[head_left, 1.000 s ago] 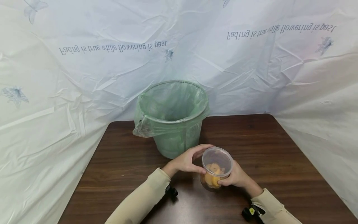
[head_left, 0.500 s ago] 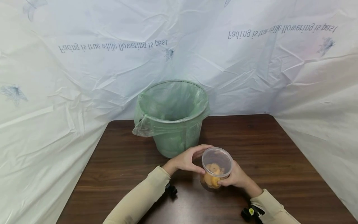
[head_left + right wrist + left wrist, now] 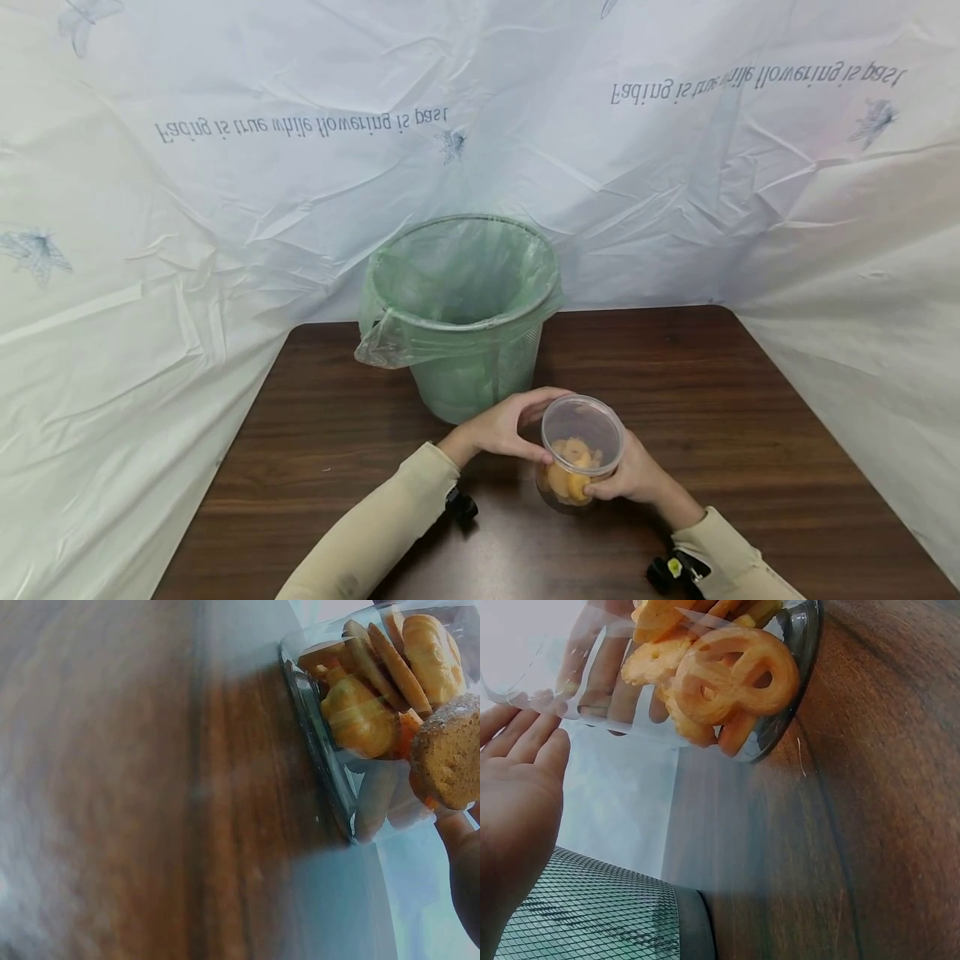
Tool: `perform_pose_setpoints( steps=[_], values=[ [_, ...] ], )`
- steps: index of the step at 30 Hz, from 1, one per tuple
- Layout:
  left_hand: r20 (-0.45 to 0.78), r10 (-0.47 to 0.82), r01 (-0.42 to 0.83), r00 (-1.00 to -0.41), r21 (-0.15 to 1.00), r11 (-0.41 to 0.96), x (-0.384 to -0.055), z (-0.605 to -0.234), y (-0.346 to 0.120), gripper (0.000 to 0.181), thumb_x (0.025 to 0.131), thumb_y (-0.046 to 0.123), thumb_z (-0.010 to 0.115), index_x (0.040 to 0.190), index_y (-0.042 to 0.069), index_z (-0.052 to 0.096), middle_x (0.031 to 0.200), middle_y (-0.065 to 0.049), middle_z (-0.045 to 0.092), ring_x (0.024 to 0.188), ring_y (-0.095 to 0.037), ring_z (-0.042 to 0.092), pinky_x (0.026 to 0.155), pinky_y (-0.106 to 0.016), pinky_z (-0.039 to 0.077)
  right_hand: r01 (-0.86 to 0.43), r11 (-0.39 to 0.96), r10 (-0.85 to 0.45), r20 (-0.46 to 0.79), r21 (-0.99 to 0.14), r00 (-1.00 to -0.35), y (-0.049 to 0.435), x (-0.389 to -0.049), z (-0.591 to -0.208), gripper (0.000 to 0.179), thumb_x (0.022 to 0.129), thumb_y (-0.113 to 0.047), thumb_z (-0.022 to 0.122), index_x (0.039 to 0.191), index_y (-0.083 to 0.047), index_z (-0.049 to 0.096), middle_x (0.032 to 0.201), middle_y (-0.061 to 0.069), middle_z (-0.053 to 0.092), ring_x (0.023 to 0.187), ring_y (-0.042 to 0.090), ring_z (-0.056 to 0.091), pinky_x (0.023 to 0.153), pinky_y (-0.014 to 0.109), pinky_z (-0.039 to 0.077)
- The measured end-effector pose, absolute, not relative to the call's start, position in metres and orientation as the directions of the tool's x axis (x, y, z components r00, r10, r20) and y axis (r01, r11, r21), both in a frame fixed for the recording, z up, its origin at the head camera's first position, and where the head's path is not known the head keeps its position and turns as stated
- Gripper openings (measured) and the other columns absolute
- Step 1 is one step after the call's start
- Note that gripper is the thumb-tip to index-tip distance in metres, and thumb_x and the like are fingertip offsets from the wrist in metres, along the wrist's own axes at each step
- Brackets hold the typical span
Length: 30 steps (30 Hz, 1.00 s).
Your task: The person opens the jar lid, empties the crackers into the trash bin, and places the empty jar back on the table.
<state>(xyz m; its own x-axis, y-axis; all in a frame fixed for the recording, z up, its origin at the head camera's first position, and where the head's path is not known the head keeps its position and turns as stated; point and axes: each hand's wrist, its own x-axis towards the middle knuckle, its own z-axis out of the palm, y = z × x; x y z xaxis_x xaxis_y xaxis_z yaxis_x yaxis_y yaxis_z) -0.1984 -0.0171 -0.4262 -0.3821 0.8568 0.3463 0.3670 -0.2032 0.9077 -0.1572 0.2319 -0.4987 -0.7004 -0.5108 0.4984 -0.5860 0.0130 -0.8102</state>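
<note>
A clear plastic jar (image 3: 558, 500) of biscuits (image 3: 573, 467) stands upright on the table, near its middle. My right hand (image 3: 637, 471) grips its side, thumb in front. With thumb and fingers spread, my left hand (image 3: 498, 429) holds the jar's top rim from the left. In the left wrist view a pretzel-shaped biscuit (image 3: 739, 701) lies against the jar wall, and the fingers of the left hand (image 3: 514, 802) touch the rim. Through the wall in the right wrist view show thin biscuits (image 3: 401, 671) and a rough brown one (image 3: 450, 761). Some fingers are hidden behind the jar.
A mesh bin (image 3: 468, 375) lined with a green plastic bag (image 3: 465, 321) stands behind the left hand. Dark wood tabletop (image 3: 675, 383) lies under everything, and white printed sheeting (image 3: 300, 192) hangs at the back and sides.
</note>
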Motion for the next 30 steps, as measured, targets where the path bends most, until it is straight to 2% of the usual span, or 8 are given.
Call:
perform_pose_setpoints(
  steps=[14,30],
  values=[
    [0.370,0.838,0.382,-0.401,0.899,-0.214,-0.193,-0.426,-0.017,0.078,0.076,-0.018,0.071,0.142,-0.016,0.029,0.139,-0.040,0.037,0.131,-0.056,0.036,0.107,-0.063,0.030,-0.559,0.019,-0.503,0.475,-0.829,-0.722,0.233,-0.155,-0.498,0.109,0.054,-0.003,0.090,0.147,0.002,0.031,0.129,0.032,0.050,0.117,0.022,0.056,0.099,0.022,0.043],
    [0.395,0.793,0.452,-0.464,0.875,-0.172,-0.183,-0.423,-0.017,0.076,0.075,-0.013,0.074,0.139,-0.016,0.033,0.137,-0.037,0.042,0.129,-0.053,0.041,0.107,-0.059,0.033,-0.559,0.038,-0.517,0.462,-0.828,-0.720,0.234,-0.156,-0.497,0.103,0.056,-0.005,0.091,0.143,0.001,0.037,0.128,0.028,0.054,0.114,0.024,0.058,0.097,0.024,0.046]
  ],
)
